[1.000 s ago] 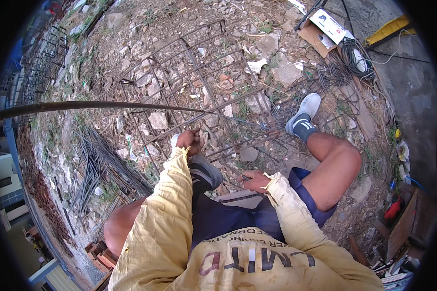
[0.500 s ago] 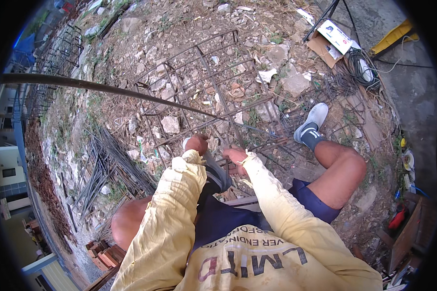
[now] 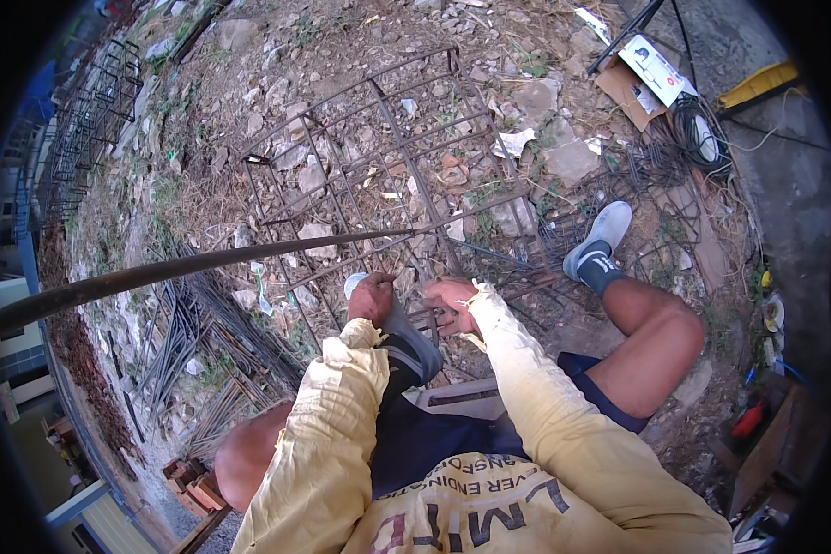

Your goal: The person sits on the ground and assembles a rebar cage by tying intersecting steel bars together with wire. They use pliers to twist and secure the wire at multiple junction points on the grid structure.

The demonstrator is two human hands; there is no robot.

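Close together at the near edge of a rusty steel rebar cage [image 3: 340,175] are both my hands. My left hand [image 3: 371,297] is closed, its fingertips pointing in toward the bars, above my grey shoe [image 3: 414,343]. My right hand [image 3: 451,297] has its fingers curled by a short upright bar at the cage's near corner; what lies inside them is hidden. A long dark steel rod [image 3: 203,261] slants in from the left and ends over the cage, just beyond my hands. The cage lies on stony ground.
Loose thin rebar rods [image 3: 189,342] lie in a heap on the left, beside red bricks [image 3: 194,487]. A cardboard box [image 3: 630,92], a coil of black cable [image 3: 692,134] and a yellow object [image 3: 757,88] are at the far right. More cages [image 3: 92,120] stand far left.
The rod's left end now appears lower in the picture, and the rod slants the other way. My hands stay beside the cage's near edge, with slight finger movement.
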